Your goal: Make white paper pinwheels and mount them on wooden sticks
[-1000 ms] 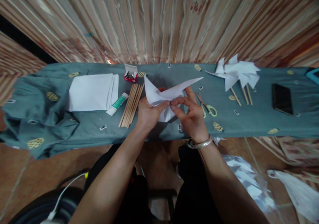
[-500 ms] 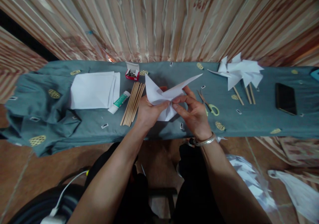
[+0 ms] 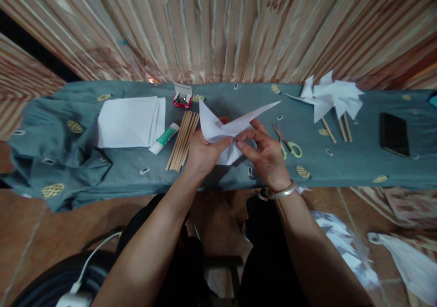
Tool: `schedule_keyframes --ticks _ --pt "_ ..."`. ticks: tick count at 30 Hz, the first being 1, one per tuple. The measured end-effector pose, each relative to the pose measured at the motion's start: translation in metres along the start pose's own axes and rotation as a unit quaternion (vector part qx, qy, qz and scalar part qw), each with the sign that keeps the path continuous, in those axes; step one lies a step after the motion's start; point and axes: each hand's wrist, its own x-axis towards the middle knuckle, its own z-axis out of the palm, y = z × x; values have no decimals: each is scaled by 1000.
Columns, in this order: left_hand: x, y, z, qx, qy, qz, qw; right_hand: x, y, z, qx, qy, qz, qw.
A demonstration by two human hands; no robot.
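Both hands hold a folded white paper piece [image 3: 225, 127] with pointed flaps above the middle of the grey-green cloth [image 3: 136, 170]. My left hand [image 3: 202, 154] grips its lower left part, thumb on top. My right hand [image 3: 266, 154], with a silver bangle on the wrist, pinches the centre of the paper with thumb and forefinger. A bundle of wooden sticks [image 3: 182, 140] lies just left of my left hand, and yellow-handled scissors [image 3: 288, 145] lie just right of my right hand.
A stack of white sheets [image 3: 128, 122], a green-and-white glue tube [image 3: 164, 138] and a small red box of pins [image 3: 180, 99] lie to the left. Finished white paper pinwheels on sticks [image 3: 329, 99] and a black phone [image 3: 394, 134] lie to the right. A striped curtain hangs behind.
The hands and paper have barely moved; the fingers of my right hand shifted slightly at the paper's centre. The view drifted a little.
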Motion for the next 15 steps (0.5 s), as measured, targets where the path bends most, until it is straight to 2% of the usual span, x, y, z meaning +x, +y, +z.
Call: schedule_keyframes --ticks 15 --pt "-2 -2 -3 1 8 3 1000 -1 4 5 -1 -9 15 1000"
